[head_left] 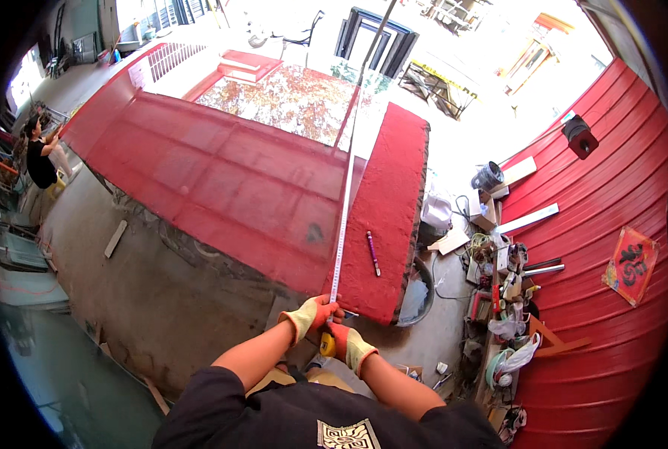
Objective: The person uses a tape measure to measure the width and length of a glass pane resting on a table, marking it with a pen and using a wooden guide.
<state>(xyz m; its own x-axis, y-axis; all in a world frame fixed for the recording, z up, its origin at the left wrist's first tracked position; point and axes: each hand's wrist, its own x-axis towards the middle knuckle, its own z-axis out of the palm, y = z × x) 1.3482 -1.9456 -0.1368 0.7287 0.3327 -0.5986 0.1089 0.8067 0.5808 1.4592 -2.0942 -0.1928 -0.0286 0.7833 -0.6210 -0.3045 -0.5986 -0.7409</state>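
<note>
My gloved left hand [313,316] is closed on the white blade of a tape measure [341,251], close to the near edge of a red-covered worktable [222,168]. Just below and to the right, my right hand [351,347], also gloved, is wrapped round the tape's yellow case [328,344]. From my hands the blade runs away across the table, over its red cloth strip and toward a reflective glass sheet [289,101]. A purple pen-like tool [373,253] lies on the strip, right of the blade.
A dark bucket [416,295] stands against the table's right side. Tools, bags and boxes crowd a shelf [491,329] along the red corrugated wall [596,247]. Another person [43,153] sits at the far left. Glass sheets [57,374] lean at the lower left.
</note>
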